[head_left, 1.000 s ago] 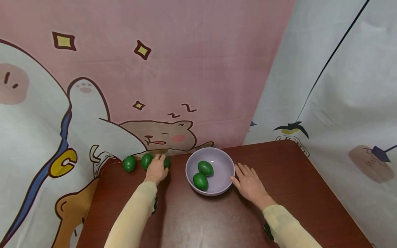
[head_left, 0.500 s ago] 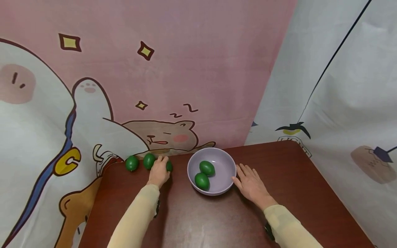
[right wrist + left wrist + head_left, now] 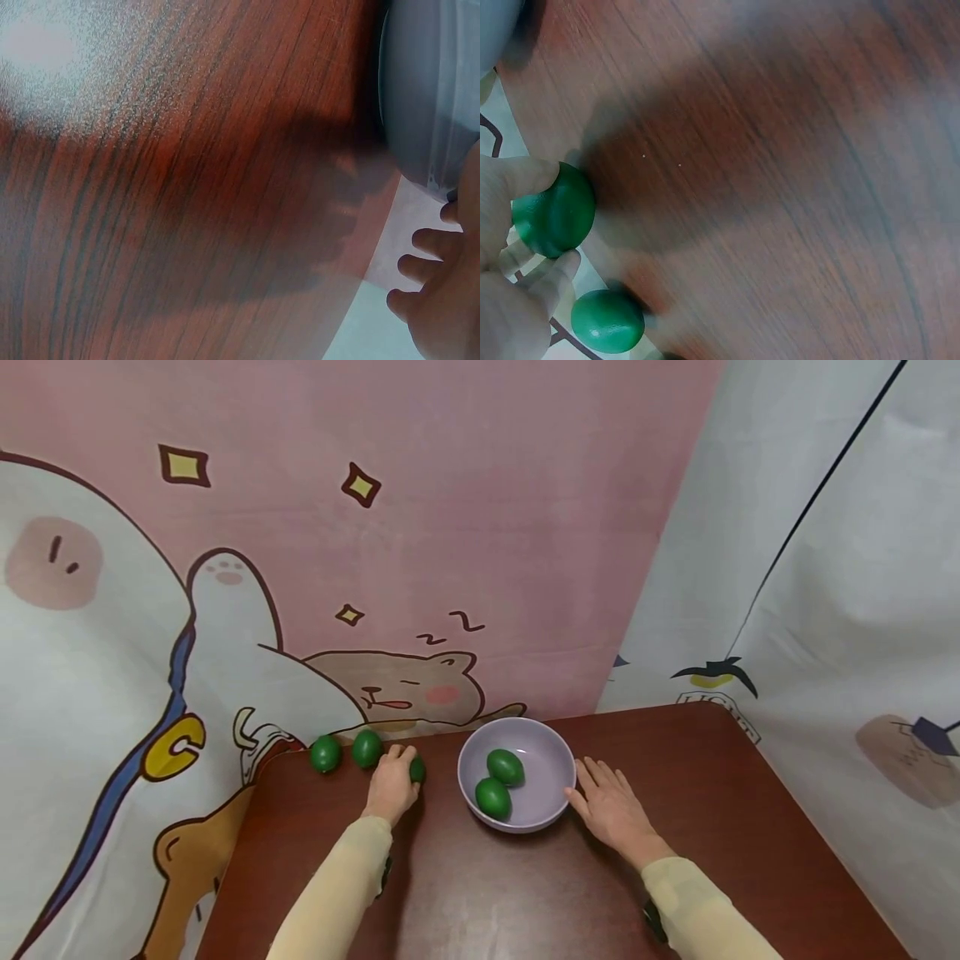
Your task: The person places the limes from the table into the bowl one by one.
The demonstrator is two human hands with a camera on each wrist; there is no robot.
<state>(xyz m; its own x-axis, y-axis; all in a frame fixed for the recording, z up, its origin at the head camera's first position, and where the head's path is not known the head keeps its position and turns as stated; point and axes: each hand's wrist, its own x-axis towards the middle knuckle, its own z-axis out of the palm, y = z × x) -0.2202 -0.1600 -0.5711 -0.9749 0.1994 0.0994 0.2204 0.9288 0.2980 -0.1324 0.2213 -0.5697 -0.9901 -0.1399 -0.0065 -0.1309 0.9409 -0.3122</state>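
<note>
My left hand (image 3: 392, 783) grips a green lime (image 3: 564, 214) near the table's back edge, thumb on one side and fingers on the other. In the head view the hand covers most of that lime. Just left of it lie two more limes, a nearer one (image 3: 367, 748) and a farther one (image 3: 326, 753). A round lilac bowl (image 3: 551, 777) stands at centre with two limes inside, one (image 3: 506, 767) behind the other (image 3: 492, 798). My right hand (image 3: 611, 806) has its fingers stretched out, with thumb and fingertips at the bowl's right side.
All of this is on a dark red-brown wooden table (image 3: 480, 893). Right behind its back edge hangs a pink and white cloth (image 3: 525, 568) printed with cartoon animals. Another white cloth (image 3: 847, 635) hangs along the right side.
My left hand has drawn slightly nearer and to the right with the lime, widening the gap to the lime beside it. The right hand stays at the bowl. The head view shifts slightly.
</note>
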